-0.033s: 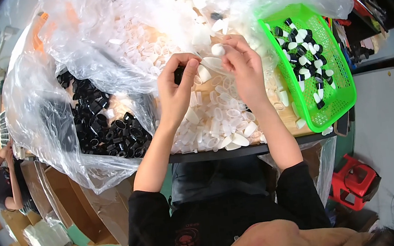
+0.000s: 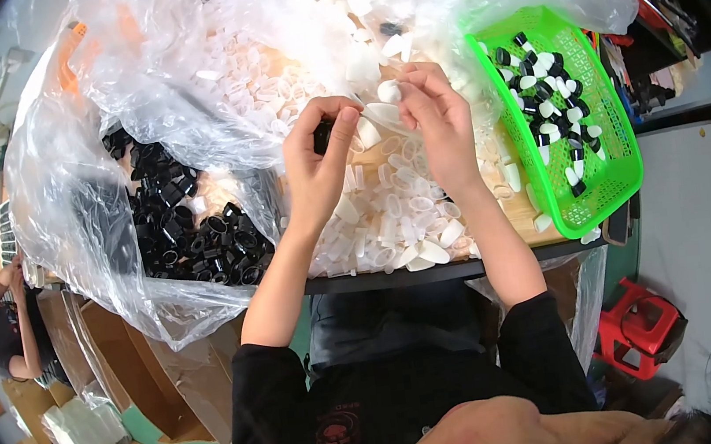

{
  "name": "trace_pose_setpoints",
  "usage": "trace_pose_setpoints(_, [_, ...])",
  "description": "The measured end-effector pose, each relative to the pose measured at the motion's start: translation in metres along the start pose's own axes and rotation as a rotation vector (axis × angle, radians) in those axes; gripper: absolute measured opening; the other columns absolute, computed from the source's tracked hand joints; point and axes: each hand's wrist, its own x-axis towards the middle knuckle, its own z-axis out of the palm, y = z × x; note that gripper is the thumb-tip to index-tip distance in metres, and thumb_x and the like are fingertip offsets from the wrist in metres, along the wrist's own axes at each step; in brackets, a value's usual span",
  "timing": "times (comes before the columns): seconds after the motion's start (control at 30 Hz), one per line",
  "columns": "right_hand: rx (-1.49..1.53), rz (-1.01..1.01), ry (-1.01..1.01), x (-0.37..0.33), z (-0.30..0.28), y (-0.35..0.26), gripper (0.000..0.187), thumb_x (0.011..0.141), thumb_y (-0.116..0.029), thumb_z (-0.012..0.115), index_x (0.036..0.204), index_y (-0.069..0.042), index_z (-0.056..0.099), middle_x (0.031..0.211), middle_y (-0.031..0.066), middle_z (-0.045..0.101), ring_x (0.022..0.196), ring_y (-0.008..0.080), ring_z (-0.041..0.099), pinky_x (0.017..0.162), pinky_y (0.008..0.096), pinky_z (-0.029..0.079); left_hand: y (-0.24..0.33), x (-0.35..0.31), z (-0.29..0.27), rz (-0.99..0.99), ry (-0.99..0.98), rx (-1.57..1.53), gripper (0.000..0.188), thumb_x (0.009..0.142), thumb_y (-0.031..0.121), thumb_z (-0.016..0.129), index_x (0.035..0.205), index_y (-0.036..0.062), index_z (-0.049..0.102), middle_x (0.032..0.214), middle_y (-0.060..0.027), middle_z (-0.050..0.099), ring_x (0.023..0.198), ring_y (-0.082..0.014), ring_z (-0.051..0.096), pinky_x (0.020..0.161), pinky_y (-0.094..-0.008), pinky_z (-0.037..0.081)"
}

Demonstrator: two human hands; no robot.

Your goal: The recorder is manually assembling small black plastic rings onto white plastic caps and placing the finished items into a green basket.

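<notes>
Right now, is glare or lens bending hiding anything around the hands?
Head view: glare whitens the clear plastic bag above the hands; the table edge bows from fisheye bending; the left hand and right hand look sharp, as does the green basket; the rim is black.
</notes>
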Motion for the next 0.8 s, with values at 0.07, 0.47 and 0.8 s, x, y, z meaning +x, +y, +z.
trace_pose_setpoints(0.07, [-0.146,-0.172,-0.017,-0.001,0.005,0.002,0.010,0.093,-0.007,0.059,0.097,0.002,0.061,0.112,0.0038,0.049,0.085,0.0072,0.049,0.070,0.0198,0.042,0.001,-0.002,-0.002,0.149,0.040,0.137,0.008,0.092,0.009,0.065,0.093,0.0014,0.064,0.071,0.0049,0.050,0.058,-0.0044,0.039,0.053,-0.0203,0.031])
trace_pose_setpoints(0.47, [0.564,0.420,-0.235,0.003,-0.007,0.009,0.013,0.095,-0.009,0.052,0.101,0.000,0.059,0.103,0.0049,0.056,0.081,0.0117,0.050,0.071,0.0240,0.039,-0.001,0.003,-0.010,-0.056,0.022,-0.044,0.007,0.087,0.006,0.070,0.084,0.0012,0.066,0.069,0.0053,0.052,0.059,-0.0043,0.041,0.053,-0.0202,0.031])
trace_pose_setpoints(0.8, [0.252,0.146,-0.176,0.004,-0.001,-0.006,0.020,0.098,-0.017,0.054,0.112,-0.003,0.057,0.097,0.0051,0.060,0.080,0.0116,0.053,0.069,0.0247,0.042,-0.006,0.006,-0.015,-0.159,0.005,-0.396,0.004,0.085,0.002,0.071,0.082,0.0009,0.069,0.067,0.0032,0.052,0.056,-0.0044,0.037,0.051,-0.0204,0.026])
